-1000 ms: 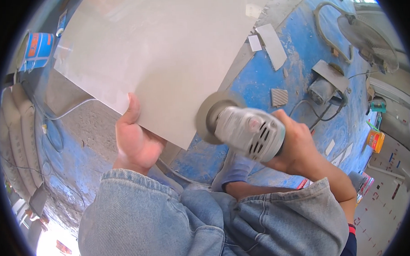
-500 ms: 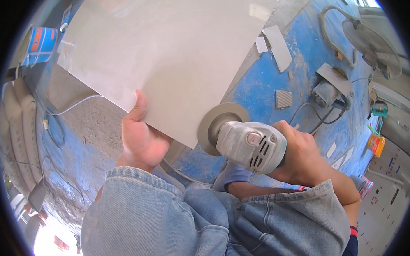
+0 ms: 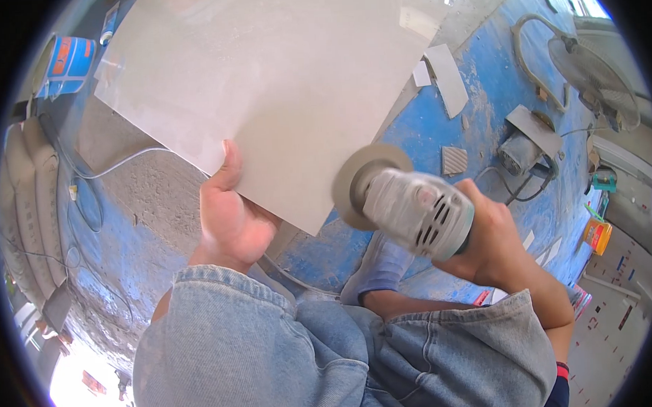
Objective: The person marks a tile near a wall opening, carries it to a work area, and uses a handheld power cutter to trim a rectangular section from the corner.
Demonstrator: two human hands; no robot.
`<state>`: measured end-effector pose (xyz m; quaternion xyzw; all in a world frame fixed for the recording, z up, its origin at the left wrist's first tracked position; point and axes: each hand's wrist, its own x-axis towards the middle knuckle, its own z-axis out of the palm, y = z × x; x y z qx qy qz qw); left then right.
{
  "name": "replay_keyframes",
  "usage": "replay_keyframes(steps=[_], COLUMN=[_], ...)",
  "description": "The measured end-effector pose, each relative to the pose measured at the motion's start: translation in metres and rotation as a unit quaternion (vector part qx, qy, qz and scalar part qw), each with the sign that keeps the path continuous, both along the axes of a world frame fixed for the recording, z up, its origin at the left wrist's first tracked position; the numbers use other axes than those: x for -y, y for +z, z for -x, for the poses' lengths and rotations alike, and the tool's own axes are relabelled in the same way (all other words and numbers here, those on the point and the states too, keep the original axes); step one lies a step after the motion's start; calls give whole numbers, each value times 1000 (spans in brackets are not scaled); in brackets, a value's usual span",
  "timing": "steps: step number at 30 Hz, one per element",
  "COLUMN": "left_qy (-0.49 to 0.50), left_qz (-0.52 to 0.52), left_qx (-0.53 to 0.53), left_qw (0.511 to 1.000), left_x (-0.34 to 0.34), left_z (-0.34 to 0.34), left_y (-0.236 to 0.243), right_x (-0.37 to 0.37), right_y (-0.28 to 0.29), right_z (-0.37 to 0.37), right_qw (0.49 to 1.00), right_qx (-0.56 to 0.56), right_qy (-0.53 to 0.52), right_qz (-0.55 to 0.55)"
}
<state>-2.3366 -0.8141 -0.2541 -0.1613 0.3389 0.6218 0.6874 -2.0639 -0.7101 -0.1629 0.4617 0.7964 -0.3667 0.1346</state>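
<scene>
A large pale grey tile (image 3: 264, 84) is held tilted in front of me, its near corner pointing toward my knees. My left hand (image 3: 234, 214) grips its left lower edge, thumb on the upper face and the other fingers hidden beneath. In my right hand (image 3: 489, 237) is a dusty grey angle grinder (image 3: 419, 211), the fingers wrapped round its body. Its round disc (image 3: 365, 180) stands at the tile's right edge, close to the near corner; whether it touches cannot be made out.
Tile offcuts (image 3: 447, 81) and a small ribbed square (image 3: 454, 160) lie on the blue, dusty floor. Another power tool (image 3: 519, 152) with a cable rests at the right, near a round fan (image 3: 591, 72). At the left are a blue bucket (image 3: 70, 65) and stacked sacks (image 3: 35, 192).
The grinder and my right hand have moved up and to the right, along the tile's right edge away from its near corner. My left hand keeps its hold on the tile.
</scene>
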Motion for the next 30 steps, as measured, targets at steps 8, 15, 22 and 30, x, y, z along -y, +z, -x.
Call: replay_keyframes(steps=[8, 15, 22, 30], left_qy=[6, 4, -2, -3], left_qz=[19, 19, 8, 13], left_qx=[5, -1, -3, -14], left_qw=[1000, 1000, 1000, 1000], left_x=[-2, -2, -1, -3], left_z=[-2, -3, -1, -2], left_y=[1, -1, -1, 3], right_x=[18, 3, 10, 17], right_y=[1, -1, 4, 0], right_z=[5, 2, 5, 6], right_qw=[994, 999, 997, 995], right_qx=[-42, 7, -3, -15], right_qy=[91, 44, 71, 95], right_qz=[-37, -24, -11, -36])
